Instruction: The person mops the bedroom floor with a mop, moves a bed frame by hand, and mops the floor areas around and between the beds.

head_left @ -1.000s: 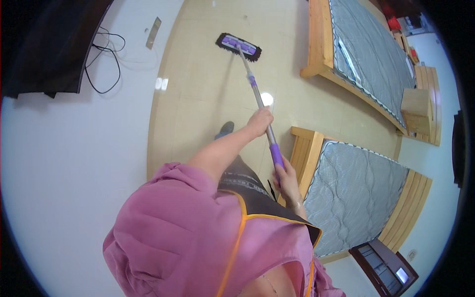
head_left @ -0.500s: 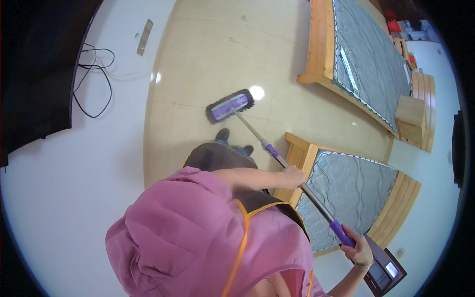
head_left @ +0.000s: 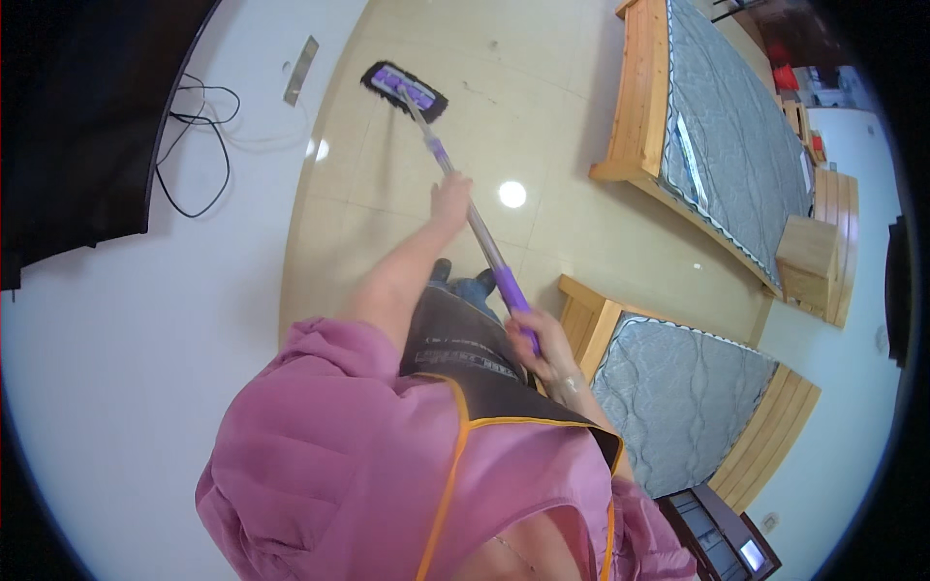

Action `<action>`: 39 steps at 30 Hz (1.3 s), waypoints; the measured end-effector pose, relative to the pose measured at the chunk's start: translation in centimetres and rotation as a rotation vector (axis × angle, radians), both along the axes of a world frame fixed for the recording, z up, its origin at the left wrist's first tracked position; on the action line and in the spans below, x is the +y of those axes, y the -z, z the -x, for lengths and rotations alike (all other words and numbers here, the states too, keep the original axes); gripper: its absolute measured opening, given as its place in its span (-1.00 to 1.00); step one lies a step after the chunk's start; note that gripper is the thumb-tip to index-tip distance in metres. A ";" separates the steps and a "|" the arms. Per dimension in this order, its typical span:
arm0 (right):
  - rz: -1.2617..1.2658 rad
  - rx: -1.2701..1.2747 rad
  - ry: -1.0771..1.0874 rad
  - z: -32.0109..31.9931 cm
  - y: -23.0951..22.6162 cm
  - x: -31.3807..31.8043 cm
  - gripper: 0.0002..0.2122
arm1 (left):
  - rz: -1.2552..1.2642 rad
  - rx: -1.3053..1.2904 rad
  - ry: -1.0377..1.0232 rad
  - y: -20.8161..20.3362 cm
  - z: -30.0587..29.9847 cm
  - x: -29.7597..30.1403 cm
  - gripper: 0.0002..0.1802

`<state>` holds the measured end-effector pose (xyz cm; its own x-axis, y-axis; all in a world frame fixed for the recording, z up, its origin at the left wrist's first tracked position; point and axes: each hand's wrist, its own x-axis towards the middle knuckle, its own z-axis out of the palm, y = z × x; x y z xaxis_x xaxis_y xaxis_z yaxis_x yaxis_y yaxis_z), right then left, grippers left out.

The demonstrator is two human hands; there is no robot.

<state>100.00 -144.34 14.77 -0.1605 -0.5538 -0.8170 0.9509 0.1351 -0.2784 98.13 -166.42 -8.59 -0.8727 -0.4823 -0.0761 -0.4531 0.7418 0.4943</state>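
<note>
Status of the work in hand: floor wiping, judged to be under way and not finished.

1. Mop position. The mop extends forward from my body. Its dark-fringed, purple-backed mop head lies out on the tiled floor, near the base of the white wall. It appears flat against the tiles; I cannot confirm full contact.

2. Hand state. My left hand is closed around the metal pole, below the upper purple collar. My right hand is wrapped around the end of the purple grip. The hands are apart from each other, both on the same tool.

3. Done. The tiles look glossy and reflect the lights. Gloss alone does not prove a wiped surface, so I cannot tell which portion is complete.

4. Remaining. A thin dark mark shows just to the right of the mop head and appears to need a pass. The strips beside the far bed and the near bed lie well apart from the mop head; their condition cannot be determined from here.
</note>
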 end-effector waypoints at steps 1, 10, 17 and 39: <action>0.113 -0.192 0.229 0.1 1.1 -2.1 -0.75 | -0.111 0.031 -0.031 -0.8 1.0 -1.6 -0.73; 0.456 -0.713 0.884 -1.8 -2.0 0.0 -0.72 | -0.110 -0.118 0.441 -1.9 3.6 0.0 -0.66; 0.187 -0.409 0.708 -5.4 -6.7 7.0 -0.85 | -0.239 -0.020 0.631 -3.6 2.9 9.9 -0.67; -0.733 0.379 0.001 -2.9 -18.5 13.3 -0.49 | -0.366 0.054 1.143 -9.5 3.2 20.9 -0.92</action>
